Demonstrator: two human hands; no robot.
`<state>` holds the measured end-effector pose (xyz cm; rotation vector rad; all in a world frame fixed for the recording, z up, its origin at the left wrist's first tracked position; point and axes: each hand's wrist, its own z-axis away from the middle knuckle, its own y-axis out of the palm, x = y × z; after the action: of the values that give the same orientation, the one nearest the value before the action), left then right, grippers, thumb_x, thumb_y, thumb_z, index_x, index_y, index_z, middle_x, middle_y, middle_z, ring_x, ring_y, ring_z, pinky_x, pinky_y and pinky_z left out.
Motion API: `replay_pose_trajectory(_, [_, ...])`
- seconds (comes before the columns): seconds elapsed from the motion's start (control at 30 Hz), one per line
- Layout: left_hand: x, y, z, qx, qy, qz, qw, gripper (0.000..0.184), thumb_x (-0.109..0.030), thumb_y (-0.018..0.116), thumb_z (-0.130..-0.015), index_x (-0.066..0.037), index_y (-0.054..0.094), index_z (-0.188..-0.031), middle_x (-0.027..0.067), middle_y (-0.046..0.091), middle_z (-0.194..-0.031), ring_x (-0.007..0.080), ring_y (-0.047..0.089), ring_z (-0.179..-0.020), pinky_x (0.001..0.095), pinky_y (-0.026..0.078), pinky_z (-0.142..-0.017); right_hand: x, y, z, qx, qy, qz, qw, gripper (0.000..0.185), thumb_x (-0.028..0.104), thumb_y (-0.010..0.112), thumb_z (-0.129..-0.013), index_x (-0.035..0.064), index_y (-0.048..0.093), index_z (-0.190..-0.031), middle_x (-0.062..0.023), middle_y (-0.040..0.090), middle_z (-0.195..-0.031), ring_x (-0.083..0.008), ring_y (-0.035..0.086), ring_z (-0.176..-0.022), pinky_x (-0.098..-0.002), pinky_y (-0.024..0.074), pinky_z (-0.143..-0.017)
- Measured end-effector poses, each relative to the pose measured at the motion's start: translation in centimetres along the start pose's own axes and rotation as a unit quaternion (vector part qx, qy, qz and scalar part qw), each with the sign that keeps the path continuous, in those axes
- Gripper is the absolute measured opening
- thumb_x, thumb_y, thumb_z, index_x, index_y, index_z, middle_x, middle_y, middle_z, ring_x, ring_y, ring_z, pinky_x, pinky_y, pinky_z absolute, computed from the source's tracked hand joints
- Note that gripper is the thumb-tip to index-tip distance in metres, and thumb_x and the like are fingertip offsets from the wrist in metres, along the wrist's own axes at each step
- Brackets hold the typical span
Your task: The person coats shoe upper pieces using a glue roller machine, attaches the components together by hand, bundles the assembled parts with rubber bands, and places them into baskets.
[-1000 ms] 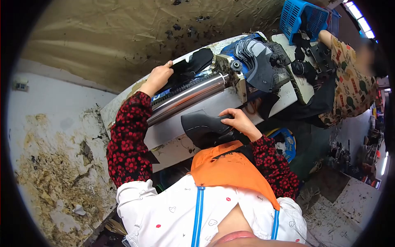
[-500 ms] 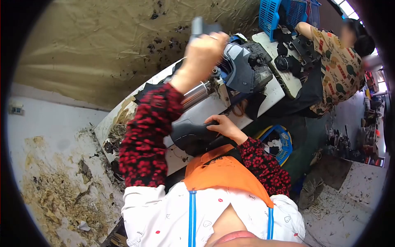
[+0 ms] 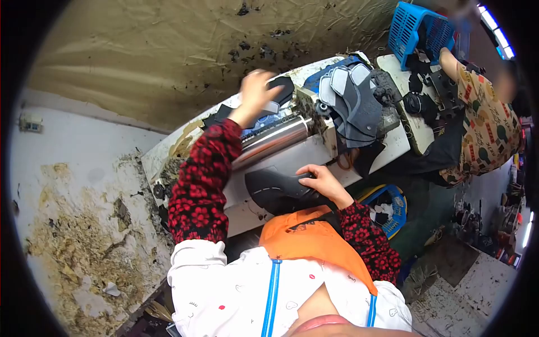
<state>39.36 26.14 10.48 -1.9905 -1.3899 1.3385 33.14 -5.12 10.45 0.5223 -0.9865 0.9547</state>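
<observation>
My left hand (image 3: pixel 256 95) is raised over the far side of a metal roller (image 3: pixel 275 140), fingers apart, with nothing in it. Below and beside it lie dark cut pieces (image 3: pixel 283 87), one with a pale face. My right hand (image 3: pixel 325 182) pinches the right end of a black, curved, flat piece (image 3: pixel 272 188), which looks like a shoe upper part with short pale marks along it. More dark material shows under that piece, near my orange apron (image 3: pixel 309 236).
Grey cut pieces (image 3: pixel 356 106) are heaped right of the roller on the white table (image 3: pixel 393 143). A blue basket (image 3: pixel 410 31) stands at the back right, beside a co-worker in a patterned shirt (image 3: pixel 485 123). A blue and yellow basket (image 3: pixel 400 208) sits lower right.
My left hand has come down and left and let go of the grey piece it held up. My right hand keeps its hold on the black piece. The view has shifted somewhat.
</observation>
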Motion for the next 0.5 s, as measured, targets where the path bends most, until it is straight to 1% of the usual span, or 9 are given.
replay_pose_trajectory(0.03, [4.5,-0.9,1.9,0.097,-0.103,-0.148,0.979,0.061,-0.042,0.079,-0.067,0.001,0.062,-0.107,0.0240,0.060,-0.106,0.0368,0.059,-0.092,0.0440,0.050,-0.082,-0.6,0.1,0.0,-0.001,-0.011,-0.004,1.000,0.021,0.005,0.062,-0.080,-0.0021,0.065,-0.100,-0.0043,0.064,-0.092,-0.0103,0.055,-0.080,-0.0208,0.0448,-0.074])
replay_pose_trajectory(0.07, [8.6,-1.3,3.5,0.283,-0.289,-0.228,0.886,0.075,-0.047,0.081,-0.064,0.002,0.056,-0.115,0.0274,0.054,-0.115,0.0387,0.056,-0.101,0.0534,0.048,-0.085,-1.2,0.2,-0.1,-0.001,-0.021,-0.008,1.000,0.021,0.004,0.061,-0.080,-0.0020,0.065,-0.100,-0.0042,0.064,-0.092,-0.0103,0.055,-0.080,-0.0207,0.0447,-0.074])
replay_pose_trajectory(0.1, [11.7,-0.9,5.9,0.277,-0.342,-0.290,0.850,0.074,-0.045,0.082,-0.062,-0.003,0.056,-0.118,0.0221,0.054,-0.116,0.0373,0.054,-0.106,0.0579,0.047,-0.082,-1.3,0.1,-0.5,-0.002,-0.031,-0.011,0.999,0.021,0.004,0.061,-0.080,-0.0020,0.065,-0.100,-0.0042,0.064,-0.092,-0.0103,0.055,-0.080,-0.0207,0.0447,-0.074])
replay_pose_trajectory(0.13, [11.9,-0.7,6.1,0.278,-0.338,-0.292,0.850,0.074,-0.045,0.082,-0.062,-0.003,0.056,-0.118,0.0221,0.054,-0.116,0.0373,0.054,-0.106,0.0579,0.047,-0.082,-1.1,-0.2,-0.9,-0.004,-0.032,-0.015,0.999,0.021,0.004,0.061,-0.080,-0.0020,0.065,-0.100,-0.0042,0.064,-0.092,-0.0103,0.055,-0.080,-0.0207,0.0447,-0.074])
replay_pose_trajectory(0.27, [11.8,0.5,8.4,0.363,-0.163,-0.200,0.896,0.065,-0.040,0.084,-0.060,-0.007,0.060,-0.111,0.0194,0.051,-0.121,0.0355,0.056,-0.105,0.0495,0.048,-0.084,-0.7,0.0,-0.4,-0.014,-0.019,0.002,1.000,0.022,0.007,0.062,-0.079,-0.0017,0.066,-0.099,-0.0057,0.064,-0.091,-0.0130,0.056,-0.076,-0.0240,0.0474,-0.070])
replay_pose_trajectory(0.3, [12.2,1.0,8.8,0.364,-0.162,-0.198,0.896,0.065,-0.040,0.084,-0.060,-0.007,0.060,-0.111,0.0194,0.051,-0.121,0.0355,0.056,-0.105,0.0495,0.048,-0.084,-0.8,0.0,-0.3,-0.016,-0.017,0.002,1.000,0.022,0.007,0.062,-0.079,-0.0017,0.066,-0.099,-0.0057,0.064,-0.091,-0.0130,0.056,-0.076,-0.0240,0.0474,-0.070])
replay_pose_trajectory(0.43, [14.6,1.7,8.3,0.409,-0.243,-0.151,0.867,0.054,-0.029,0.084,-0.059,-0.009,0.064,-0.105,0.0169,0.059,-0.109,0.0329,0.060,-0.087,0.0403,0.050,-0.079,-0.8,0.0,-0.3,-0.014,-0.025,-0.003,1.000,0.022,0.008,0.063,-0.079,-0.0015,0.066,-0.099,-0.0061,0.064,-0.089,-0.0137,0.056,-0.075,-0.0240,0.0475,-0.071])
replay_pose_trajectory(0.47, [14.5,1.1,8.0,0.410,-0.234,-0.153,0.868,0.054,-0.029,0.084,-0.059,-0.009,0.064,-0.105,0.0169,0.059,-0.109,0.0329,0.060,-0.087,0.0403,0.050,-0.079,-0.7,0.1,-0.3,-0.022,-0.028,-0.006,0.999,0.022,0.008,0.063,-0.079,-0.0015,0.066,-0.099,-0.0061,0.064,-0.089,-0.0137,0.056,-0.075,-0.0240,0.0475,-0.071])
replay_pose_trajectory(0.5, [14.0,0.3,7.4,0.401,-0.268,-0.096,0.871,0.051,-0.023,0.081,-0.061,-0.008,0.063,-0.106,0.0152,0.059,-0.106,0.0303,0.060,-0.085,0.0375,0.050,-0.077,-0.5,0.2,-0.2,-0.016,-0.020,-0.005,1.000,0.022,0.008,0.063,-0.079,-0.0015,0.066,-0.099,-0.0063,0.064,-0.089,-0.0139,0.056,-0.075,-0.0243,0.0478,-0.071])
